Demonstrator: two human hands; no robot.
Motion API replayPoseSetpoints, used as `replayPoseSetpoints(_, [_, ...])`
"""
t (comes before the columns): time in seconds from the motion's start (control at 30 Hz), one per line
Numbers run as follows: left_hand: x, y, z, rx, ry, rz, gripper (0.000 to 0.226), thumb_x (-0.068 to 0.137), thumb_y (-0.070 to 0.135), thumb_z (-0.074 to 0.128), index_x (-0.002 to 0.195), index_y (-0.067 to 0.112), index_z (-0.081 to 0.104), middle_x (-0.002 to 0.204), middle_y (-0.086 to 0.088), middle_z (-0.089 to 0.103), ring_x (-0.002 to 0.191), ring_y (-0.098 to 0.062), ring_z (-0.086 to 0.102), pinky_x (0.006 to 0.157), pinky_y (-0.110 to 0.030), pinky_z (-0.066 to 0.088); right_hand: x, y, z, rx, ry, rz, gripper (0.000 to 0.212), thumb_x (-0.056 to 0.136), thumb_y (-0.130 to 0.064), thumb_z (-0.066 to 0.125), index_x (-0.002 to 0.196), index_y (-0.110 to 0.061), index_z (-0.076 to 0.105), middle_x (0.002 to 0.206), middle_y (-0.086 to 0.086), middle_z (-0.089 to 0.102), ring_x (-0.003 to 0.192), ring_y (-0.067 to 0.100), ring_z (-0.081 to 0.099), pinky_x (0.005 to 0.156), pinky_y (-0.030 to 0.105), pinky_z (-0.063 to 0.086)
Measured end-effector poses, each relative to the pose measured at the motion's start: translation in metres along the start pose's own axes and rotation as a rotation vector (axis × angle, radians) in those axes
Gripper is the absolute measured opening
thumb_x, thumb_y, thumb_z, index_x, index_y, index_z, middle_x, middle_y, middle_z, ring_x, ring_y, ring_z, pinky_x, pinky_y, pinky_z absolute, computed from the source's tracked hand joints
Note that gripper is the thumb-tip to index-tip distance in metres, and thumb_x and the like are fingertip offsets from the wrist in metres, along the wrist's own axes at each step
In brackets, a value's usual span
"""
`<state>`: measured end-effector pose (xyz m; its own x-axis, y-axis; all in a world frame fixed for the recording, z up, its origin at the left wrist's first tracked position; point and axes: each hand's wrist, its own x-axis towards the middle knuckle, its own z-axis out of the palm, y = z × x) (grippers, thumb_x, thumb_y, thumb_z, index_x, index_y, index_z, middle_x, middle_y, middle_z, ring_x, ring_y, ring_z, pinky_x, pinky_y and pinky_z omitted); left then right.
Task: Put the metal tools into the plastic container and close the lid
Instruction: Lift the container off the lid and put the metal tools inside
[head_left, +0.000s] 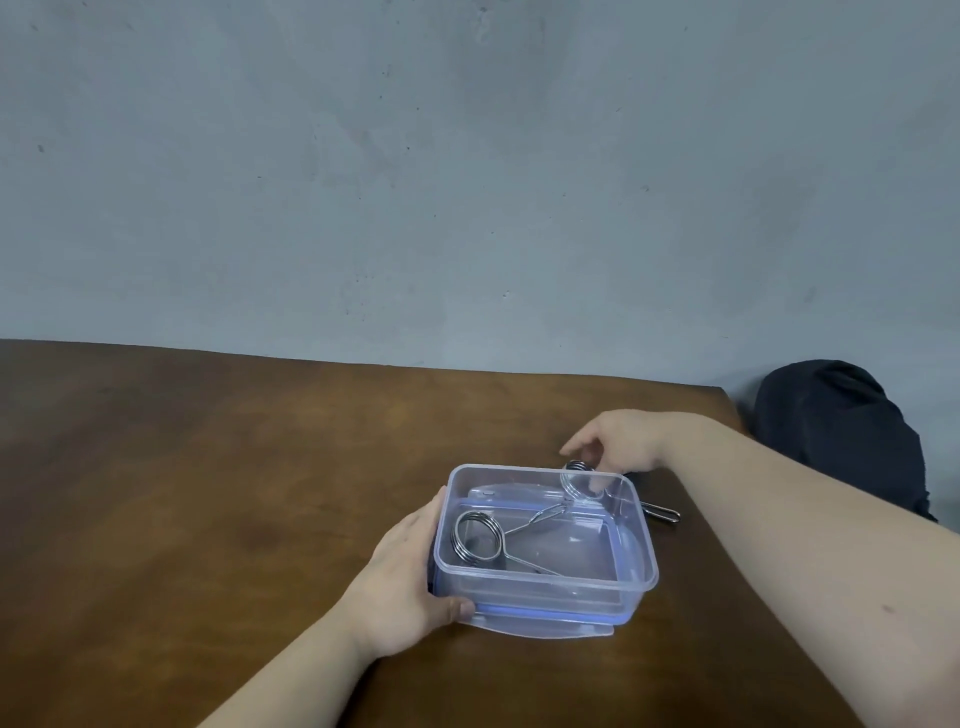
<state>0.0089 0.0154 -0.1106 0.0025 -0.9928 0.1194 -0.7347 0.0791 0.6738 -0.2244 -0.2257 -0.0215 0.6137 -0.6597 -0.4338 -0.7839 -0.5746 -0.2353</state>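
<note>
Seen from a head-worn camera looking down at a brown wooden table (208, 467) set against a grey wall (467, 156). Near the middle, a clear plastic container (545, 582) with no lid on top, seated on its own blue-edged lid (540, 621), which shows beneath the base. Already inside, one metal spring clip (478, 538): a coil of bright wire towards the left wall, two thin handles running rightward across the floor. Left hand (410, 577) wrapped around the container's left wall, thumb at the near corner, steadying it.

Beyond the far right corner, outside the container, a second spring clip (576, 475): coil standing just behind the far wall, partly seen through the plastic, one looped handle (662, 512) poking out to the right on the table. Long axis running roughly from the coil rightward and toward the viewer, along the container's right end. Right hand (618, 441) directly over that coil, fingers curled down onto it, apparently pinching though the contact is partly hidden by the wall. Clearly the nearer hand for this clip.

Likely step: lifting the clip over the far rim and down into the container. Clearing the rim with the trailing handle looks like the point needing care. Lid not yet on.

At far right, beyond the table edge, a dark bag-like shape (841, 436)
</note>
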Motion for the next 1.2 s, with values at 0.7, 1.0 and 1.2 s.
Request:
replayPoseSetpoints(0.7, [-0.003, 0.014, 0.001, 0.045, 0.043, 0.084, 0.108, 0.063, 0.042, 0.086, 0.127, 0.083, 0.011, 0.129, 0.060, 0.029, 0.123, 0.029, 0.025, 0.103, -0.012, 0.023, -0.097, -0.096, -0.044, 0.298, 0.544, -0.249, 0.060, 0.069, -0.051, 0.085, 0.125, -0.035, 0.071, 0.085, -0.021, 0.066, 0.082, -0.001, 0.063, 0.084, 0.024, 0.048])
replayPoseSetpoints(1.0, [-0.003, 0.013, 0.001, 0.038, 0.055, 0.088, 0.097, 0.061, 0.043, 0.087, 0.140, 0.059, 0.033, 0.130, 0.038, 0.052, 0.122, 0.008, 0.046, 0.108, -0.040, 0.040, -0.058, -0.123, 0.051, -0.145, 0.238, -0.182, 0.027, 0.071, -0.046, 0.073, 0.079, -0.022, 0.066, 0.064, -0.004, 0.056, 0.061, 0.015, 0.053, 0.051, 0.031, 0.038])
replayPoseSetpoints(1.2, [-0.001, 0.007, 0.003, 0.028, 0.048, 0.078, 0.095, 0.061, 0.047, 0.085, 0.143, 0.051, 0.036, 0.132, 0.031, 0.056, 0.123, 0.004, 0.049, 0.110, -0.050, 0.038, -0.047, -0.107, 0.071, -0.114, 0.216, -0.140, 0.036, 0.077, -0.052, 0.071, 0.103, -0.027, 0.065, 0.082, -0.009, 0.057, 0.084, 0.024, 0.060, 0.063, 0.036, 0.049])
